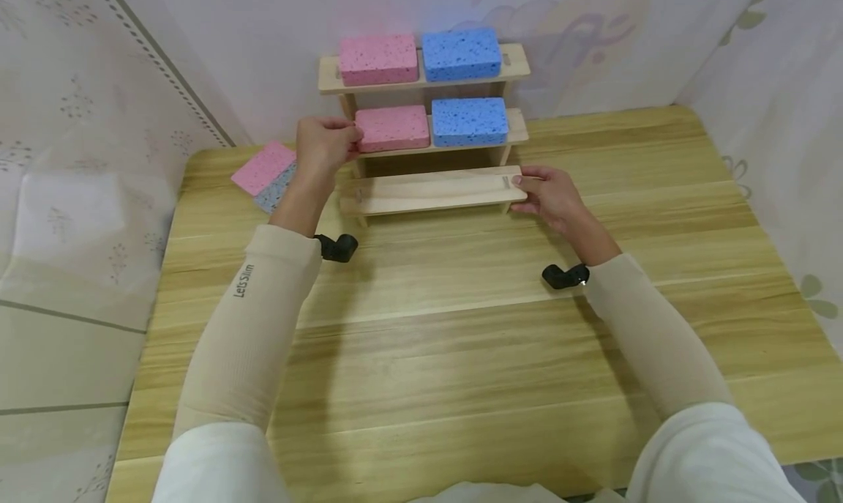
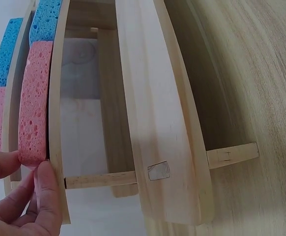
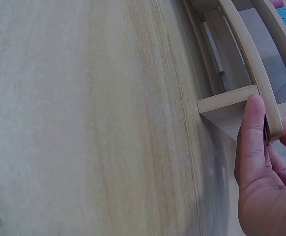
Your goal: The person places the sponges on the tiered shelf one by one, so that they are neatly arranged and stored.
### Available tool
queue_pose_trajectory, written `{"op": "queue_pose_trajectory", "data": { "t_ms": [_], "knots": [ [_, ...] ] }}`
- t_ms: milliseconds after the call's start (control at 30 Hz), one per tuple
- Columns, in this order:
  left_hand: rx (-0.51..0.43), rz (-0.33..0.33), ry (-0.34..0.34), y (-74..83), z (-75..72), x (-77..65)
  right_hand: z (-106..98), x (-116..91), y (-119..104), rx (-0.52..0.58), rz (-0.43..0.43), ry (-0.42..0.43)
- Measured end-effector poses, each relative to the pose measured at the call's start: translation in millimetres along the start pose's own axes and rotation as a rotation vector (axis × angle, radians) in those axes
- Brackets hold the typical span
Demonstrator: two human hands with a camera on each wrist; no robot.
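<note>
Across the whole working area spreads the wood-grained table (image 1: 428, 342), and at its far side stands the three-tier wooden rack (image 1: 518, 127), its bottom tier (image 1: 428, 190) bare and nearest the person. And here's the right hand (image 1: 553, 195), clamping that tier's right end, thumb on top, fingers beneath! That looks like a good brace: firm enough to stop the rack sliding, I'd say, but without lifting it. Over to the left hand (image 1: 323, 148), thumb and fingertips pinching the left end of the middle-tier pink sponge (image 1: 391, 128), which sits flat beside the middle-tier blue sponge (image 1: 470, 121). A light touch seems best; squeeze too hard and the soft end could bunch up. Small nudges along the board should square it, with its front edge lined up with its neighbour's. Above, the top-tier pink sponge (image 1: 378, 59) and top-tier blue sponge (image 1: 461, 54) offer a handy guide! And off left, on the table, thin pink (image 1: 265, 166) and grey pieces (image 1: 275, 188) lie together.
</note>
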State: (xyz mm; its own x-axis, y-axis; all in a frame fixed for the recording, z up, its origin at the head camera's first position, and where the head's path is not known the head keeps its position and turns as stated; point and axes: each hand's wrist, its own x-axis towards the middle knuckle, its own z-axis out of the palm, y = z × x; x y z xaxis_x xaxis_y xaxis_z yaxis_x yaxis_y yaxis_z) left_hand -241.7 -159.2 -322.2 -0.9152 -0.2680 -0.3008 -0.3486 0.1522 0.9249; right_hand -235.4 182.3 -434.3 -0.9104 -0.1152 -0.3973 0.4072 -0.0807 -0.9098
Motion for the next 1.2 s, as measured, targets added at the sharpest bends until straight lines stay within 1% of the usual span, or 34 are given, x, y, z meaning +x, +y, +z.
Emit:
{"op": "queue_pose_trajectory", "data": {
  "t_ms": [333,467,533,700,833,967,1200],
  "knots": [
    [-0.022,0.009,-0.019,-1.0,-3.5,-0.8,0,0,1,0.008,-0.002,-0.004],
    [-0.073,0.002,-0.024,-2.4,-7.9,-3.1,0,-1,1,0.013,0.006,0.001],
    [-0.115,-0.007,-0.027,-3.3,-12.1,-4.3,-1,-1,1,0.011,0.006,-0.002],
    [-0.216,-0.036,-0.032,-6.2,-28.9,-6.0,-1,-1,2,0.007,0.006,0.0],
    [-0.265,-0.053,-0.019,-11.1,-44.2,-6.3,0,-1,3,0.001,0.005,0.001],
    [-0.314,-0.047,-0.005,-19.5,-59.0,-6.8,1,-1,3,0.005,0.008,-0.003],
    [-0.397,-0.038,-0.007,-30.9,-83.6,-10.4,0,0,1,0.03,0.005,-0.001]
  ]
}}
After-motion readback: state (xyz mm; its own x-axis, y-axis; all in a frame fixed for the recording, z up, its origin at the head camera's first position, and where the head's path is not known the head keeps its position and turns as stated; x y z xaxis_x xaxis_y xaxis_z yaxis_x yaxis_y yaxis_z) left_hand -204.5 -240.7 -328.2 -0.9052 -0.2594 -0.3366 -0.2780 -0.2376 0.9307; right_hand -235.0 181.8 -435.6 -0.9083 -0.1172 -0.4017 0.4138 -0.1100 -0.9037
